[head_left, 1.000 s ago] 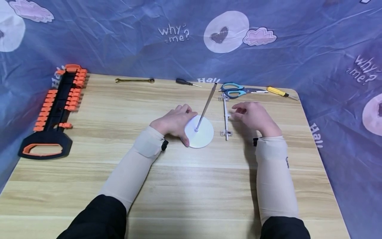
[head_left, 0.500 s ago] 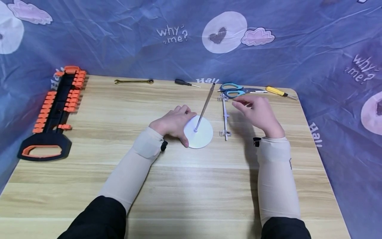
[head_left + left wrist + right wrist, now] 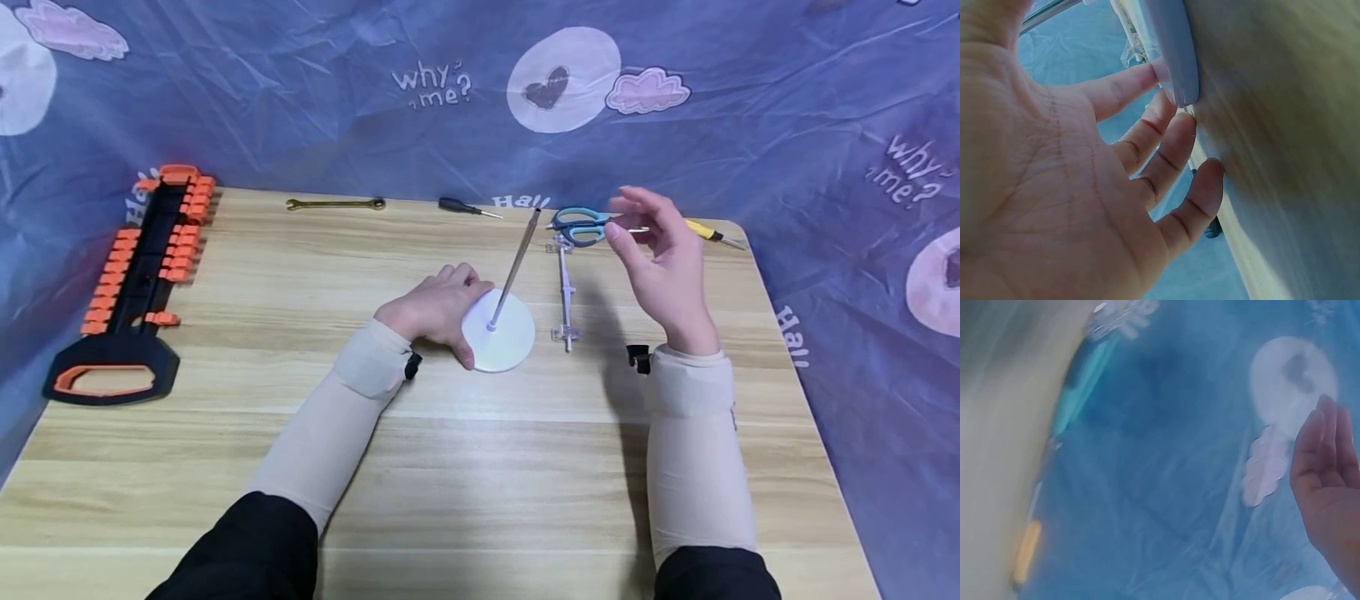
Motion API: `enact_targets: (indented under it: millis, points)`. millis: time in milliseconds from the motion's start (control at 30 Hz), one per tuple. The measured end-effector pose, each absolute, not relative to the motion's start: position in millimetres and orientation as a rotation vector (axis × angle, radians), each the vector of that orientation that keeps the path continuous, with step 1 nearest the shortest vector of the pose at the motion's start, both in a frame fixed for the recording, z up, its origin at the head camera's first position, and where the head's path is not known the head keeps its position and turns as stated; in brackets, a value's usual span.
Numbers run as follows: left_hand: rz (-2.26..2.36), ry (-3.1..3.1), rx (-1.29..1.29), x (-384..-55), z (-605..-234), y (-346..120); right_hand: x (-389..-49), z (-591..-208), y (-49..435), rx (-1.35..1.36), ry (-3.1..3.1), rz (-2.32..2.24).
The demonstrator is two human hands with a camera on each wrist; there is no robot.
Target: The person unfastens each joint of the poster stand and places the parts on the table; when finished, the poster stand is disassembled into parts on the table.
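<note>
A round white base (image 3: 510, 346) bears a thin metal rod (image 3: 517, 262) that stands up from its middle, leaning slightly right in the head view. My left hand (image 3: 435, 310) holds the base at its left rim, thumb at the front and index finger at the back. In the left wrist view the rim (image 3: 1182, 56) meets the fingertips, and the other fingers are loosely bent. Raised above the table, my right hand (image 3: 663, 271) holds nothing, its fingers relaxed. Between the base and this hand lies a white bar (image 3: 566, 287) with clear plastic clips at both ends.
Along the back edge lie a wrench (image 3: 336, 203), a black screwdriver (image 3: 468, 207), blue-handled scissors (image 3: 583, 227) partly behind my right hand, and a yellow-handled screwdriver (image 3: 712, 232). A black and orange rack (image 3: 138, 283) lies at the left. Blue printed cloth (image 3: 322, 100) hangs behind.
My right hand has risen from beside the white bar, moved slightly right and spread its fingers. The left hand and the base have stayed in place.
</note>
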State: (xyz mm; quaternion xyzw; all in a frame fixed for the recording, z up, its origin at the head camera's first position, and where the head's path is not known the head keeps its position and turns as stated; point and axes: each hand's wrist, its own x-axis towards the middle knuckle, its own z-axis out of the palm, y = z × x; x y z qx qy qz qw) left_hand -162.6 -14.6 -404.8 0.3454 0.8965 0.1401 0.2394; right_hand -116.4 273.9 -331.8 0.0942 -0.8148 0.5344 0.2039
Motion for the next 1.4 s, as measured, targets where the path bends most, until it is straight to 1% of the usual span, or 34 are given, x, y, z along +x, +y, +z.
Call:
enact_targets:
  millis: [167, 367, 700, 1033, 1400]
  points:
    - [0.389, 2.451, 0.959, -163.9, -403.8, -13.6, -111.3, -322.1, 259.2, 0.440, -2.089, 1.716]
    - [0.374, 2.457, 0.959, -165.5, -403.7, -14.5, -105.0, -313.0, 236.4, 0.557, -1.980, 1.935]
    - [0.373, 2.452, 0.956, -165.5, -404.2, -15.7, -108.9, -311.6, 215.6, 0.650, -1.969, 1.973]
    - [0.393, 2.438, 0.989, -164.7, -404.7, -11.2, -119.0, -301.9, 214.3, 0.686, -1.954, 1.932]
    - [0.371, 2.450, 0.959, -163.6, -404.7, -17.7, -116.6, -306.4, 203.8, 0.729, -1.986, 1.952]
